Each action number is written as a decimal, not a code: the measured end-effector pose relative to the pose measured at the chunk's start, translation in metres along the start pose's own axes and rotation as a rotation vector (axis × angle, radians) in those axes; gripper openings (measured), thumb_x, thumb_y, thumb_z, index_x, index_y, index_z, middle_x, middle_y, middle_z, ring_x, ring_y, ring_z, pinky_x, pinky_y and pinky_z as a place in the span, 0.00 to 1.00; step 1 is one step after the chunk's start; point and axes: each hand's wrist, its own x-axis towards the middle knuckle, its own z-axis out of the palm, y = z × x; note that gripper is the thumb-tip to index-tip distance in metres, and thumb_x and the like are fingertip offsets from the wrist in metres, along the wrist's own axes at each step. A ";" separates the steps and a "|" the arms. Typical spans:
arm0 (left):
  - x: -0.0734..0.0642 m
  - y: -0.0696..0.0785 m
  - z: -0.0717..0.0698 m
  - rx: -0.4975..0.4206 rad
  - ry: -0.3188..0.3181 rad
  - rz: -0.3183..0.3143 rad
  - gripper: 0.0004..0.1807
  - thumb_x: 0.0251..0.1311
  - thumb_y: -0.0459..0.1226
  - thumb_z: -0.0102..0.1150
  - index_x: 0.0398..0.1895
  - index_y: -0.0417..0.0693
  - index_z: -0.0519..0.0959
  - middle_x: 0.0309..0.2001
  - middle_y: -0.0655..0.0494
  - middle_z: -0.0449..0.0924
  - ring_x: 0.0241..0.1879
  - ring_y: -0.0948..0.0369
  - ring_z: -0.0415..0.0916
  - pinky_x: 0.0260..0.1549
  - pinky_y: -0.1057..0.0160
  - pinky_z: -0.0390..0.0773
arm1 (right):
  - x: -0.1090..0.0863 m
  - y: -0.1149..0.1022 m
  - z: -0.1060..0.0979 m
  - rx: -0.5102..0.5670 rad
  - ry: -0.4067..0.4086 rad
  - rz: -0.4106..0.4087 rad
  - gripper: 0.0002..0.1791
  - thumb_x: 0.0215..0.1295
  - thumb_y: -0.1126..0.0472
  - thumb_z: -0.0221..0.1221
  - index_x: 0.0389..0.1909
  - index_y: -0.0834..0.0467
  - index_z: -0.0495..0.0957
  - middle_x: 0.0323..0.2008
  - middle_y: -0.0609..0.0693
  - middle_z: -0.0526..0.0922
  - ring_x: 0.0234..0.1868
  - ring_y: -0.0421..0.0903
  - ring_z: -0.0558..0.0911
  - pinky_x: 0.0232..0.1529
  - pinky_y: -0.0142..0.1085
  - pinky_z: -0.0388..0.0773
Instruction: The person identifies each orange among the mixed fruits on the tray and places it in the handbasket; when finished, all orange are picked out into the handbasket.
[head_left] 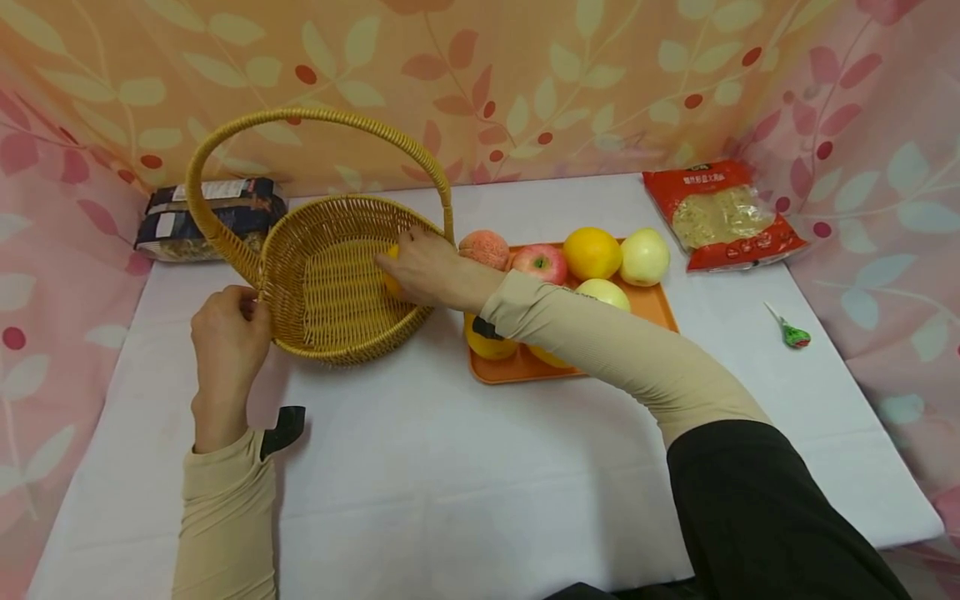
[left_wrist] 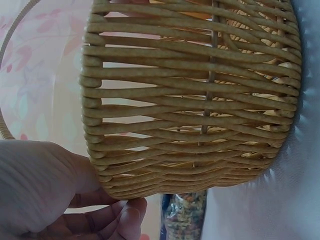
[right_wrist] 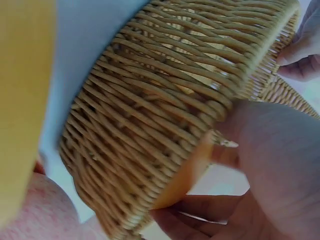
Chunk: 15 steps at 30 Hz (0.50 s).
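A woven wicker basket with a tall arched handle stands at the left of the table, and nothing else shows inside it beyond what my right hand holds. My left hand grips the basket's near left rim, thumb and fingers curled about the edge in the left wrist view. Reaching over the right rim, my right hand holds an orange just inside the basket wall. In the right wrist view the orange shows between thumb and fingers, partly hidden behind the wicker.
An orange tray right of the basket bears several fruits, among them a red apple, partly under my right forearm. Behind the basket lies a dark food bag. A red noodle bag and a green lollipop lie at right.
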 end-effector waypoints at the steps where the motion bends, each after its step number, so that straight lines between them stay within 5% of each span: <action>1: 0.000 0.000 0.000 0.000 0.002 0.002 0.16 0.62 0.30 0.47 0.43 0.24 0.78 0.33 0.31 0.76 0.35 0.39 0.73 0.35 0.47 0.67 | 0.000 0.000 -0.001 0.001 0.001 0.001 0.21 0.74 0.53 0.46 0.63 0.55 0.69 0.51 0.65 0.79 0.54 0.59 0.78 0.48 0.46 0.81; 15: 0.000 0.001 0.000 0.000 -0.002 -0.003 0.16 0.62 0.30 0.48 0.44 0.24 0.78 0.33 0.31 0.76 0.35 0.39 0.73 0.33 0.49 0.66 | -0.002 0.004 -0.010 0.028 -0.051 0.002 0.23 0.72 0.54 0.48 0.64 0.57 0.69 0.54 0.64 0.78 0.56 0.60 0.77 0.50 0.47 0.81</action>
